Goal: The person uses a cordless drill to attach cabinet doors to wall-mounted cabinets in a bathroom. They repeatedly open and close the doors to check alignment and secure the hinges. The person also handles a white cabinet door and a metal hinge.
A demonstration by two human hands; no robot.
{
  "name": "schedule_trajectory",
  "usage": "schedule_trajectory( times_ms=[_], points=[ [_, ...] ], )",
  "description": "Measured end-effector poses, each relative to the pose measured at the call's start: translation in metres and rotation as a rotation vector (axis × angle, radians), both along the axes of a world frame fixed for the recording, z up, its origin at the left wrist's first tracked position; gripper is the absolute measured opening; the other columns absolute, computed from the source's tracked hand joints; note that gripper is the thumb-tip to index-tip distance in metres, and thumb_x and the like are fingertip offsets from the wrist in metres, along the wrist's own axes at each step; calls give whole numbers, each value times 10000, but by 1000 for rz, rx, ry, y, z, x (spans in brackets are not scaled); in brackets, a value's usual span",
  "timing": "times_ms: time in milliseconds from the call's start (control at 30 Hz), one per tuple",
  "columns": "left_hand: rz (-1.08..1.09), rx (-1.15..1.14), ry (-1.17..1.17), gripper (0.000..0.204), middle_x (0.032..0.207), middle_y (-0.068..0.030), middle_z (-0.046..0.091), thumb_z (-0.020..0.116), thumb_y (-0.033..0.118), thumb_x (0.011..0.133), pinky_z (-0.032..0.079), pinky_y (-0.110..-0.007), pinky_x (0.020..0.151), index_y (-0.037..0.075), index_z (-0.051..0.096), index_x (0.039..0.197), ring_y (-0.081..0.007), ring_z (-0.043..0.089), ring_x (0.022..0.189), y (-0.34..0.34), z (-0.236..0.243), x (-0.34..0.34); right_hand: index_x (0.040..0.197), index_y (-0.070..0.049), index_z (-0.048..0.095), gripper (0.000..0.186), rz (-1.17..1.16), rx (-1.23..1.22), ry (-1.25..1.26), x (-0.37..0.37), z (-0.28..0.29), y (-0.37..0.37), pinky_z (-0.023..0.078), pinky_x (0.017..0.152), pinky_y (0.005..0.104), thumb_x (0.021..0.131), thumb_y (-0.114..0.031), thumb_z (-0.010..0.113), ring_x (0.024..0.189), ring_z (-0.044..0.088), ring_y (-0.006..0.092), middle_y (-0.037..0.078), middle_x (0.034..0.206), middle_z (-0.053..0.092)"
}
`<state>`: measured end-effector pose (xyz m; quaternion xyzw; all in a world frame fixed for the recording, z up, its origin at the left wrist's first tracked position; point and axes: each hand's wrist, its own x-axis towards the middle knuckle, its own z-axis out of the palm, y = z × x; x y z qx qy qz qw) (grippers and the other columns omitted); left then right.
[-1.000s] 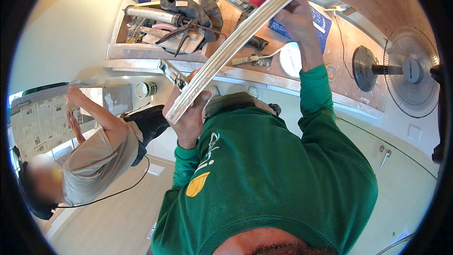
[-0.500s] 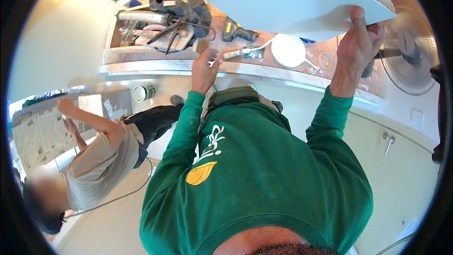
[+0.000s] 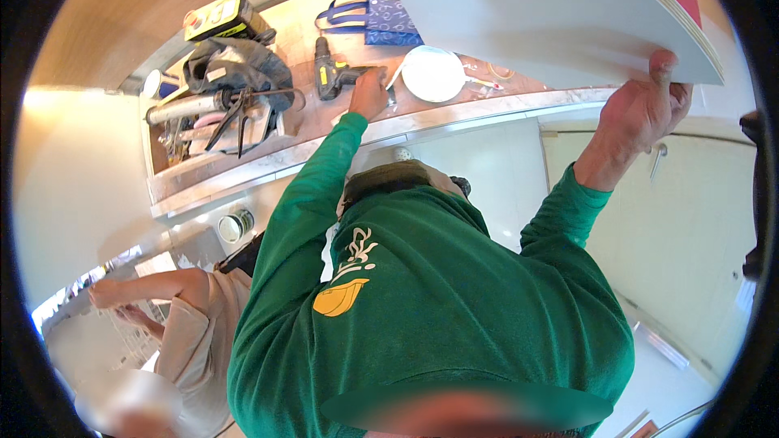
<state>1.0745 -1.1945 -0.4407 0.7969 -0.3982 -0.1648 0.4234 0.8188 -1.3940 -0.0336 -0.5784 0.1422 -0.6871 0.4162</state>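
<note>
My right hand (image 3: 641, 109) grips the lower right corner of a large pale grey-blue panel (image 3: 527, 16). The thumb lies on its face and the fingers are behind it. My left hand (image 3: 371, 97) is down at the counter, fingers drawn together. It covers a slim tool with a pale end; what the fingers hold is hidden. Just beyond the hand lies a black and yellow cordless drill (image 3: 329, 73), its handle partly behind my fingers. A round white lid or tub (image 3: 434, 75) sits to the right of the hand.
A wooden tray (image 3: 154, 150) at left holds a caulking gun (image 3: 191, 105), a dark bag (image 3: 235, 65) and loose tools. Behind stand a black and yellow box (image 3: 223, 18) and a blue patterned bag (image 3: 393, 12). At lower left, a person in beige (image 3: 203, 341) works; a can (image 3: 235, 225) stands nearby.
My left hand has reached farther over the counter, close to the drill. The panel stays in my right hand, and the view has shifted, bringing the blue bag and box into sight.
</note>
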Motion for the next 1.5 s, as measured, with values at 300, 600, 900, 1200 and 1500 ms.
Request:
schedule_trajectory(
  times_ms=[300,600,900,1200,1500],
  points=[
    [-40,419,178,515,1244,-405,700,526,386,1043,523,-589,1054,-59,762,1154,-550,692,1157,-100,-63,42,1247,29,721,421,-267,-5,45,-87,7,8,500,1042,385,965,-239,882,1092,670,203,98,1161,757],
    [58,195,688,223,833,-125,739,661,190,924,515,-394,618,-2,773,939,-241,686,714,-159,-114,16,1215,30,711,404,-540,-18,76,-175,3,24,512,994,389,991,-273,857,1061,671,208,89,1101,742],
    [292,180,672,258,941,-189,745,679,153,881,549,-433,700,-69,751,991,-279,695,789,-213,-120,-8,1183,2,684,367,-732,104,67,-230,-8,58,537,974,380,981,-245,865,1038,670,204,77,1077,713],
    [100,9,1164,339,1216,-199,760,637,167,1027,576,-473,1026,-33,667,1300,-327,732,1123,-218,-77,-10,1329,47,644,423,-644,139,96,-218,-43,80,532,1006,382,1027,-202,803,1126,666,227,130,1205,720],
    [-269,-365,1528,563,1517,-168,635,733,407,1029,459,-505,1232,65,627,1464,-339,602,1415,-267,-142,28,1330,-6,677,599,-406,302,103,-165,-57,78,562,1004,334,853,-230,963,1081,723,169,73,1186,769]
  ],
)
